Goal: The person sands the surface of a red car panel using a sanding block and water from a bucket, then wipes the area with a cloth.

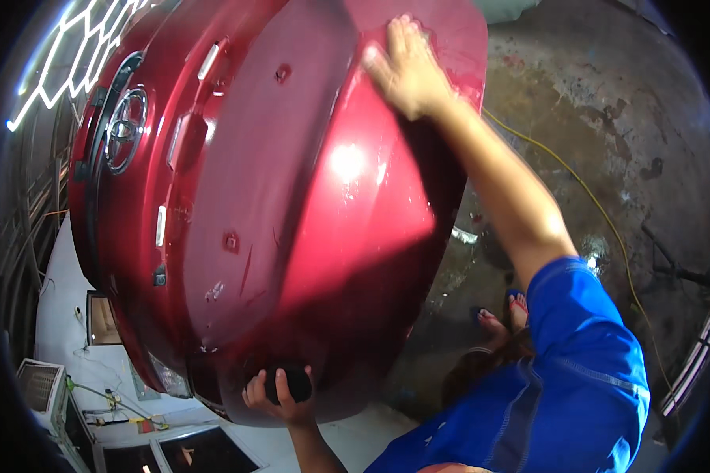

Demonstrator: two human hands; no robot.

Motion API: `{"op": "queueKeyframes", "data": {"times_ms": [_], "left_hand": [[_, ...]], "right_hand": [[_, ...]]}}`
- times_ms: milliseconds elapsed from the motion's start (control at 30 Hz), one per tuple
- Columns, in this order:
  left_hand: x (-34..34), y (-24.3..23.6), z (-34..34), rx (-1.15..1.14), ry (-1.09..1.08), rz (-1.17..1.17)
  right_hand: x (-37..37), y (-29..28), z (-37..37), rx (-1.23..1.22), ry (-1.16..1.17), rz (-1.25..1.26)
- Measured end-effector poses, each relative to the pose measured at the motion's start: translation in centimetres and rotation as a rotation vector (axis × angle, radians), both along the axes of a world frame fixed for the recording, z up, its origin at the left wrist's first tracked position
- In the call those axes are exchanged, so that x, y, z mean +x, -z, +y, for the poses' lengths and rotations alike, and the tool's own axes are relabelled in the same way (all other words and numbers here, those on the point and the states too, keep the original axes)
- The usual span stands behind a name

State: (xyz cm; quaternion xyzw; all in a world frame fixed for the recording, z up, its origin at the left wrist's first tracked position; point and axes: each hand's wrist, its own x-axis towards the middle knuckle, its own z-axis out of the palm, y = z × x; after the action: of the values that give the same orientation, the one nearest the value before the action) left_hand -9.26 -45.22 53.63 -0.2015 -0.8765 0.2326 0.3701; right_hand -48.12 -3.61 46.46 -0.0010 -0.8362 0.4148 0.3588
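Observation:
In front of me stands the red rear of a car (363, 276), with a broad matte band running across it and glossier paint on the side nearer me. My right hand (410, 71) lies flat on the far glossy part, fingers spread and slightly blurred, holding nothing. At the lower left, my left hand (280, 398) has its fingers wrapped round a dark round pad (292, 385), which is pressed against the red panel. The face of that pad is hidden. A few small scuffed spots (231, 242) mark the matte band.
A yellow hose (580, 181) runs over the stained concrete floor (607, 102) on the right. Bright tube lights (75, 59) hang at the upper left. Beyond the car's left end are a white wall and a framed window (201, 453).

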Motion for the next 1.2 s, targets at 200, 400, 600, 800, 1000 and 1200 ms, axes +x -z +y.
{"op": "queueKeyframes", "data": {"times_ms": [200, 400, 600, 800, 1000, 1200], "left_hand": [[0.9, 1.1, -1.3, 0.052, -0.069, 0.122], [-0.6, 2.0, -0.5, 0.065, 0.005, 0.099], [-2.0, -1.1, 2.0, 0.027, 0.050, -0.043], [-10.0, -3.1, 7.2, -0.318, 0.302, -0.280], [-17.9, -5.4, 13.4, -0.391, 0.331, -0.381], [-30.2, -5.4, 25.2, -0.363, 0.376, -0.518]], "right_hand": [[18.0, -2.3, -10.7, 0.023, -0.655, 0.079], [0.1, -3.9, -1.2, -0.010, -0.037, 0.043], [18.5, 2.2, -11.0, 0.069, -0.599, 0.313], [4.7, 1.8, 0.2, 0.039, -0.048, -0.080], [16.5, 3.5, -3.2, 0.197, -0.473, -0.048], [11.0, 5.1, 0.6, 0.142, -0.089, -0.144]]}}
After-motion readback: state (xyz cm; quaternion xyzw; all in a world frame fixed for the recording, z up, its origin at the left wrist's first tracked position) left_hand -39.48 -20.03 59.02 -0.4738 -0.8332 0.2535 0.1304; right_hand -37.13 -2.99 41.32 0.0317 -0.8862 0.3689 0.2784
